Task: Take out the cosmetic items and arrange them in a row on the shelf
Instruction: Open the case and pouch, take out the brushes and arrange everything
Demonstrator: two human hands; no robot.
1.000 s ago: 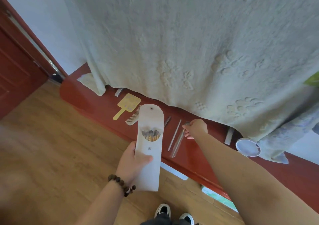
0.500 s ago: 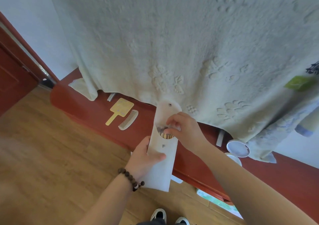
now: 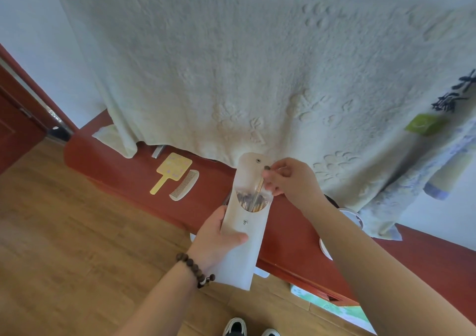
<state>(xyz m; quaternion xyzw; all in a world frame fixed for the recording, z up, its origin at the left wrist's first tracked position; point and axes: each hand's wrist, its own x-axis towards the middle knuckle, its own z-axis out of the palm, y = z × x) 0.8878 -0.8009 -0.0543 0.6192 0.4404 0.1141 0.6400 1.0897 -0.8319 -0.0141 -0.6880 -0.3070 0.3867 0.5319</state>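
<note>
While one white pouch (image 3: 240, 235) is gripped by the left hand (image 3: 215, 240), one gold-handled brush (image 3: 259, 187) is pinched by the right hand (image 3: 289, 178) above its mouth. One yellow mirror (image 3: 172, 170) and one comb (image 3: 185, 185) are seen left of both hands on the red shelf (image 3: 123, 165).

Both arms are bare, with no sleeves showing at all. The left hand (image 3: 215, 235) has a bracelet (image 3: 195, 268) just behind it, on the wrist. The bracelet is a string of round, dark brown beads, like little wooden balls. One small pale bead sits among the dark ones, on the side nearest the right arm. The right hand (image 3: 289, 178) wears nothing, no ring and no band. Far below the hands, two shoes (image 3: 251, 328) peek in. They are black and white, with dark cloth just above them.
</note>
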